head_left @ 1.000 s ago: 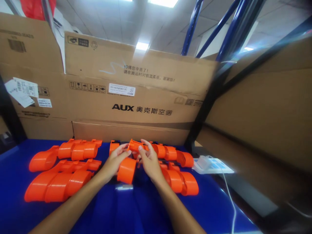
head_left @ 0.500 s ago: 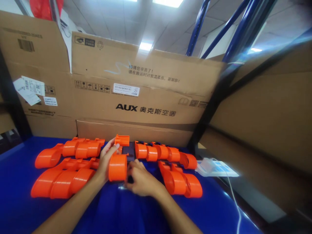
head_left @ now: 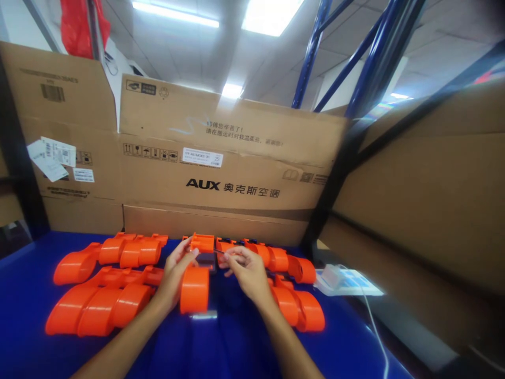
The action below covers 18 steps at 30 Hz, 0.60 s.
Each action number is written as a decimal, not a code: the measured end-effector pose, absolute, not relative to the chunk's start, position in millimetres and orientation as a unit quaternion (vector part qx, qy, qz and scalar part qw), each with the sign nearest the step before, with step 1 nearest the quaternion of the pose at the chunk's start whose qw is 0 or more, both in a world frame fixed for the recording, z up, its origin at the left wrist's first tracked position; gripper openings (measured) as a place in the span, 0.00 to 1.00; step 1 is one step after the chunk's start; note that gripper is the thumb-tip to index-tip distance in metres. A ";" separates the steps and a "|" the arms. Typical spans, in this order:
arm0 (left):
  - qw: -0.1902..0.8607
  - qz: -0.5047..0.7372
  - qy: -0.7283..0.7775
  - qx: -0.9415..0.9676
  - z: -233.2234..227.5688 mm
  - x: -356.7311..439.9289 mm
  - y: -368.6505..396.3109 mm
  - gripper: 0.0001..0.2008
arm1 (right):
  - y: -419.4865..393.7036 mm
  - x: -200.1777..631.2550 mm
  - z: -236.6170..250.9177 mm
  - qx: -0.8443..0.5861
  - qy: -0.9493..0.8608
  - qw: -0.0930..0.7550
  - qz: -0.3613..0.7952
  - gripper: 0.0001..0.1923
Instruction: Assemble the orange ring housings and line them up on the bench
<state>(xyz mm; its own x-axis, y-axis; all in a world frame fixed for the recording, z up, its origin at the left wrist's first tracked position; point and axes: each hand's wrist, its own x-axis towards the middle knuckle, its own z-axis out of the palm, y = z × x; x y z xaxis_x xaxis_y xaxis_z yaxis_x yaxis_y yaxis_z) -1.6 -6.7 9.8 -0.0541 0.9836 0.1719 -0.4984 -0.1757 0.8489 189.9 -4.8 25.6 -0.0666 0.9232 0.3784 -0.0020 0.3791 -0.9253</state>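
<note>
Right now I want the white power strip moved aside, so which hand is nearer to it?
The right hand. It is nearer to the white power strip at the table's right edge; the left hand is farther, holding the orange part.

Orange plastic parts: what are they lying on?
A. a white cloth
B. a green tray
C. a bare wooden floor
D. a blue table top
D: the orange plastic parts lie in groups on the blue table top, in front of the cardboard boxes.
</note>
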 end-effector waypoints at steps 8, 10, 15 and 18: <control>0.551 0.655 0.295 0.425 11.1 4.5 -13.7 0.33 | -2.6 194.5 31.5 -0.375 -0.550 0.661 0.346 0.17; 0.548 0.656 0.297 0.426 10.4 5.6 -13.8 0.33 | -1.9 195.5 32.4 -0.358 -0.535 0.685 0.340 0.19; 0.553 0.646 0.294 0.437 10.1 7.2 -14.9 0.33 | -2.9 195.3 34.7 -0.343 -0.527 0.689 0.359 0.21; 0.550 0.646 0.298 0.437 11.3 8.0 -16.8 0.31 | -2.7 195.0 34.4 -0.351 -0.526 0.686 0.361 0.20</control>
